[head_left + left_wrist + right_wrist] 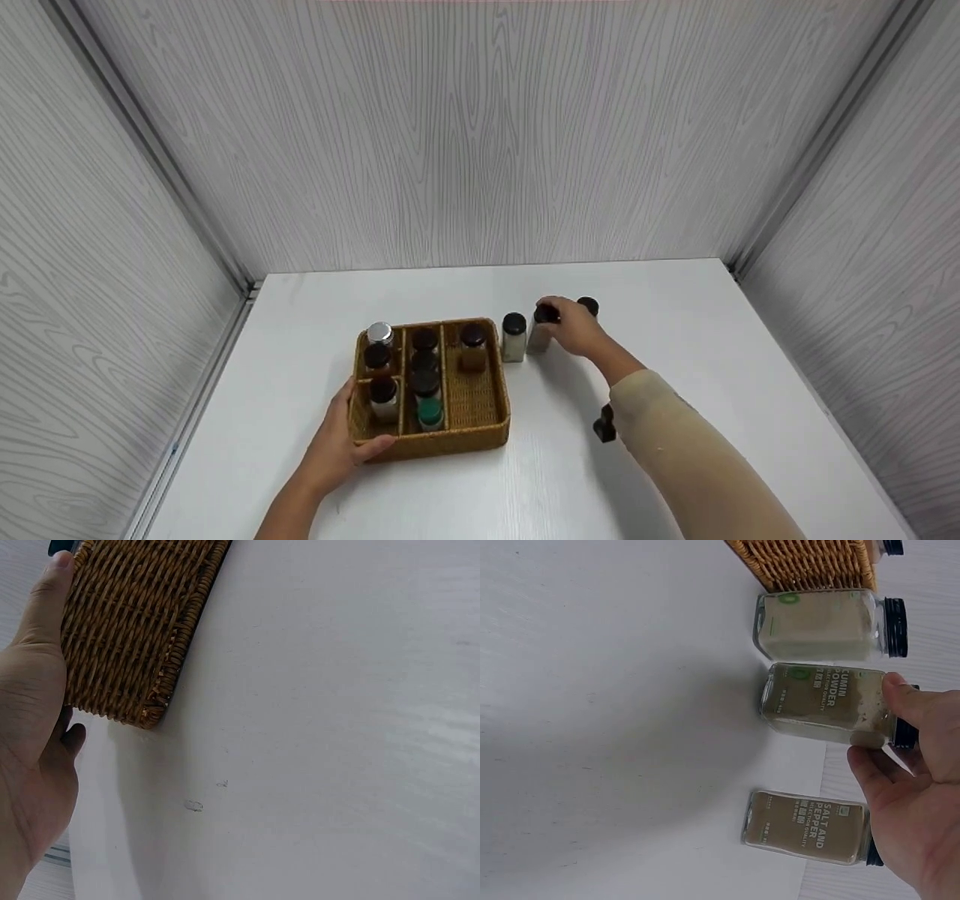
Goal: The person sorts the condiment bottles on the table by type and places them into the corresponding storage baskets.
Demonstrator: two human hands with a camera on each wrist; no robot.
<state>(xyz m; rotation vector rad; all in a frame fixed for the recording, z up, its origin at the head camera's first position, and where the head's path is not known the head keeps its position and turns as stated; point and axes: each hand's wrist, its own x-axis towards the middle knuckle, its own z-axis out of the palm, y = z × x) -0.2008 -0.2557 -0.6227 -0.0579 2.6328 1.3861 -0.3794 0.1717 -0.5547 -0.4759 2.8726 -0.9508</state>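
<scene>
A brown wicker basket [450,444] with compartments stands at the centre left of the table in the head view. My left hand [334,442] grips its front left corner, the thumb over the front rim and the fingers along the left side. To the right of the basket, my right hand [576,328] holds a cumin powder jar [825,701] near its black cap, with thumb and fingers on either side. The jar is upright, between a pale powder jar [514,337] close to the basket and a salt and pepper jar [802,825] farther right.
Several jars stand in the basket, among them a silver-capped jar [380,333], a green-capped jar [430,414] and a brown jar [472,349] in the right compartment. A small dark object [604,427] lies partly hidden by the right sleeve. Grey wood-grain panels [480,135] enclose the table.
</scene>
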